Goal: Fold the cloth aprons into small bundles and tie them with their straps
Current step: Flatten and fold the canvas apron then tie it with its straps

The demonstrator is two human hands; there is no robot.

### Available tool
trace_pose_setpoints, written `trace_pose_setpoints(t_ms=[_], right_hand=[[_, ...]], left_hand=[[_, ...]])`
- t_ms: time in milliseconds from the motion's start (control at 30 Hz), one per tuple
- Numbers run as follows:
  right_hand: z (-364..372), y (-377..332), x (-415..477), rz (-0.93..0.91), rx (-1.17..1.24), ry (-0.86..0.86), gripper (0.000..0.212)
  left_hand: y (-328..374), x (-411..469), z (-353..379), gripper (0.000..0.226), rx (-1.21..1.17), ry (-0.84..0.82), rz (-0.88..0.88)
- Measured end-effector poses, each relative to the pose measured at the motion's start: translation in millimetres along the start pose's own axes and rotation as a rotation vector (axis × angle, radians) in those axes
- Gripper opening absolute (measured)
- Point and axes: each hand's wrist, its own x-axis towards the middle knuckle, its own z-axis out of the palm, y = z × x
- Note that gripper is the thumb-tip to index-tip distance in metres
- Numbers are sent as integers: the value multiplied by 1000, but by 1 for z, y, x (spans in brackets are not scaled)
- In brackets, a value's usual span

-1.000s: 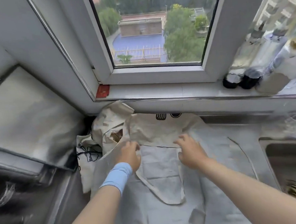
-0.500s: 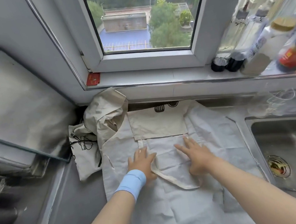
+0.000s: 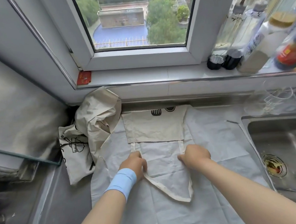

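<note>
A pale grey-white apron [image 3: 217, 141] lies spread flat on the steel counter. Its cream bib [image 3: 154, 127] is folded down onto the body, black printing showing at the far edge. The cream neck strap [image 3: 169, 191] forms a loop pointing toward me. My left hand [image 3: 134, 164], with a blue wristband, has its fingers curled over the strap's left side. My right hand [image 3: 195, 157] is curled over the strap's right side. A second cream apron [image 3: 97, 120] sits crumpled in the back-left corner.
A steel sink [image 3: 281, 135] with a drain strainer lies at the right. Bottles and jars [image 3: 263, 46] crowd the window sill. A glass-edged stove cover [image 3: 17, 115] stands at the left. Clear plastic containers [image 3: 276, 99] sit behind the sink.
Both hands drew back toward me from the folded bib. Their fingers went from lying flat on the cloth to curling over the neck strap's two sides.
</note>
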Motion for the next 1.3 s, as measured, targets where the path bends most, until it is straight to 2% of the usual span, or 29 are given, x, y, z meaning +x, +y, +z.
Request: trace_pose_setpoints(t_ms=[67, 133, 200, 267, 300, 333, 400, 433, 500, 567, 633, 667, 700, 800, 833, 900, 967, 1067, 1167, 1300], right_hand=[[0, 1, 4, -35, 89, 8, 19], [-8, 1, 5, -59, 268, 53, 20], [-21, -3, 2, -21, 588, 112, 21], [-33, -6, 1, 102, 967, 81, 9], [-37, -3, 0, 140, 1047, 63, 17], [-42, 1, -1, 127, 1007, 64, 24], [-53, 13, -4, 72, 713, 60, 19], [-60, 19, -10, 59, 531, 4, 12], [-67, 27, -20, 80, 268, -173, 12], [-68, 31, -25, 125, 192, -373, 12], [-67, 32, -23, 137, 154, -471, 26], [-68, 31, -20, 133, 115, -447, 33], [-68, 29, -15, 123, 68, -352, 36], [-66, 22, 9, 62, 51, 72, 37], [-65, 17, 14, 21, 58, 156, 38], [-61, 5, 29, -77, 44, 211, 43], [-54, -8, 39, -165, 22, 199, 52], [-48, -18, 62, -270, -9, 116, 60], [-48, -14, 91, -282, -30, -31, 68], [-51, -10, 111, -294, -102, -31, 81]], left_hand=[[1, 6, -4, 15, 40, -26, 15], [5, 9, -15, 10, 20, -39, 8], [12, 8, -30, 9, -174, -50, -51], [21, 6, -43, 10, -447, -119, -69], [28, 3, -50, 12, -560, -180, -61], [35, 0, -54, 13, -643, -244, -55], [45, -4, -60, 14, -670, -339, -62], [49, -7, -62, 14, -640, -386, -68], [52, -10, -59, 12, -591, -520, -94], [53, -13, -53, 7, -471, -624, -110], [54, -11, -51, 3, -361, -575, -126], [54, -7, -51, 6, -377, -500, -124], [53, -1, -53, 10, -420, -406, -117], [46, 22, -66, 22, -382, -34, -104], [42, 31, -69, 27, -327, 81, -102], [33, 48, -71, 38, -209, 230, -119], [25, 60, -70, 53, -51, 235, -186], [13, 77, -65, 75, 85, 63, -251], [3, 87, -59, 86, -9, -138, -261], [-3, 95, -51, 96, -36, -122, -241]])
